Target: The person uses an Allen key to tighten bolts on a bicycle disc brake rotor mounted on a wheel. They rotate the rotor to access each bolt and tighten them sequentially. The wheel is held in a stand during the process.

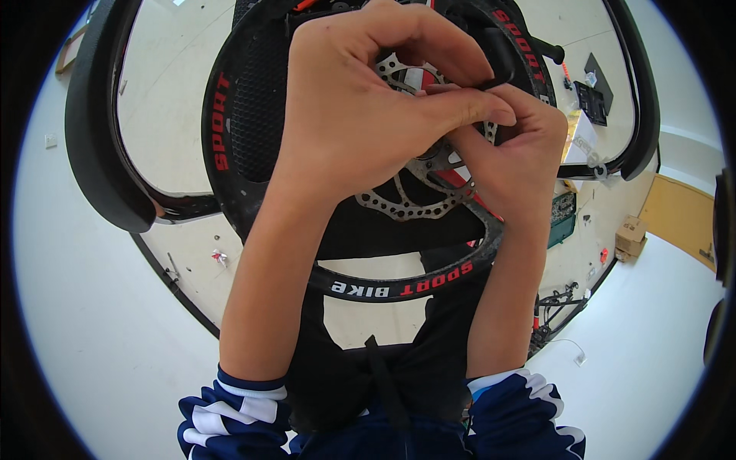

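A black wheel rim [360,290] with red and white lettering lies below my hands. At its middle shows a silver brake disc rotor [406,208] with many small holes, partly hidden by my hands and wrists. My left hand [356,100] arches over the rotor, its index finger and thumb curled toward each other. My right hand [517,149] meets it there, fingers bent and pressed close to the left thumb. Between the fingertips a small dark piece [503,79] pokes out. Most of it is hidden, so its kind cannot be made out.
Black armrests stand at the left [96,115] and right [642,92] of the wheel, with black mesh [257,130] beneath it. On the floor to the right are a green case [563,226], a black case [590,103], cardboard boxes [631,238] and a bicycle [558,307].
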The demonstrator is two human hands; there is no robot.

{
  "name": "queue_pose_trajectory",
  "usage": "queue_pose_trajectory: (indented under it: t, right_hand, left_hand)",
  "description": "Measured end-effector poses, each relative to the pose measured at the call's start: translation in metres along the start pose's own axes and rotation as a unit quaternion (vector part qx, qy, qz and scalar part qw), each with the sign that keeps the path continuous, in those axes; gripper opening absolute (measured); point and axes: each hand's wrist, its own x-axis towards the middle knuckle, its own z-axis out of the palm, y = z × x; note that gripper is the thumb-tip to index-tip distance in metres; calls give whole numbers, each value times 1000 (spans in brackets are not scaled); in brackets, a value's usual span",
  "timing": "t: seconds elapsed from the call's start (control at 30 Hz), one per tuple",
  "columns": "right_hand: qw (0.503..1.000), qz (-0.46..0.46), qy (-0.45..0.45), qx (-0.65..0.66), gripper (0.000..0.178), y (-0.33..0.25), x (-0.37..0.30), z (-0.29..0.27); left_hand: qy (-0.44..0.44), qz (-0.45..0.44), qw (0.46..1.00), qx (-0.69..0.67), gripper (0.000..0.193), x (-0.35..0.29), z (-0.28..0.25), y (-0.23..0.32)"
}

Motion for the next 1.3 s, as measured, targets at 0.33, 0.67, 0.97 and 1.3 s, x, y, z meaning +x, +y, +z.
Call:
queue_pose_trajectory:
  t: [0.33, 0.67, 0.97, 1.3]
  right_hand:
    - [998, 16, -38, -51, 19, 7, 6, -10]
    - [982, 110, -131, -83, 12, -14, 8, -14]
    - [969, 86, -207, -105, 12, -7, 14, -23]
    - [951, 222, -53, -209, 11, 38, -25, -71]
  left_hand:
    - [-54, -8, 998, 33, 18, 0, -6, 1]
    - [80, -86, 993, -5, 22, 7, -16, 12]
    - [56, -86, 994, 24, 21, -1, -24, 1]
    - [119, -100, 983, 102, 29, 3, -38, 13]
